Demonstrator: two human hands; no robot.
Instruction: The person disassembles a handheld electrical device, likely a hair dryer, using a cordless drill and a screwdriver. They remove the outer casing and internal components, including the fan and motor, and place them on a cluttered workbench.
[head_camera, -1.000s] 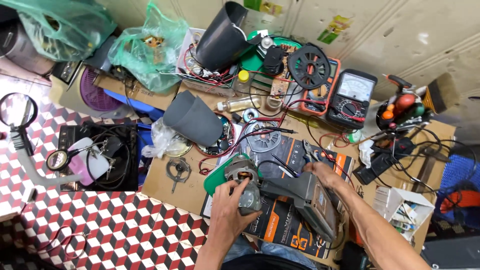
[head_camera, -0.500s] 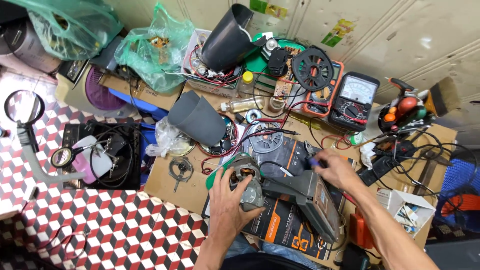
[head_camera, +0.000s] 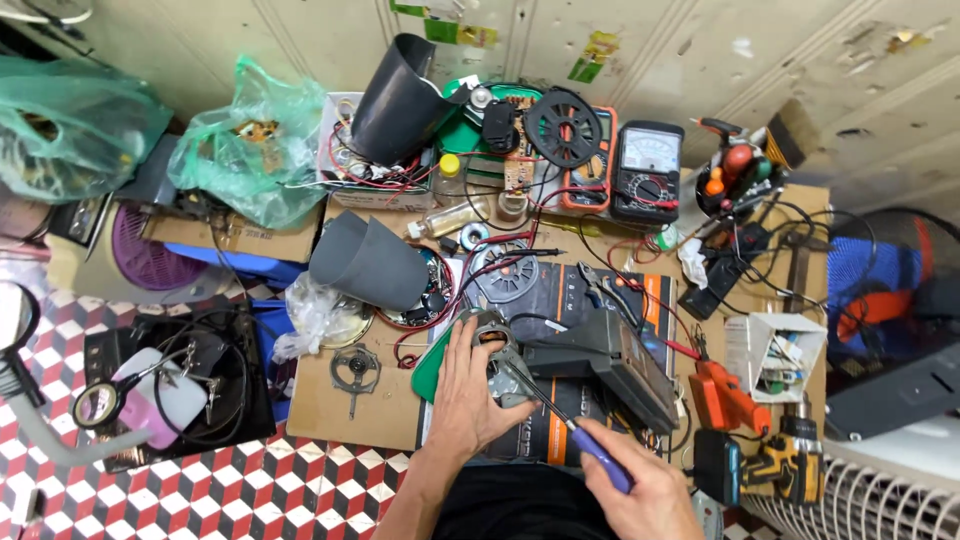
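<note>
- Two hands are working over a brown cardboard sheet that is lying on the crowded table, and everything here is placed from the small grey metal part sitting near its middle.
- Just to the right of the metal part, a dark grey box-shaped device is lying tilted on a black and orange mat.
- Right on the metal part, the left hand is pressing down, fingers spread and wrapping its near side to keep it from sliding.
- Below and to the right of the metal part, the right hand is closing tight around the purple handle of a screwdriver.
- Its thin shaft is slanting up and left, so the tip is touching the metal part beside the left thumb.
- So the left hand is the nearer one.
</note>
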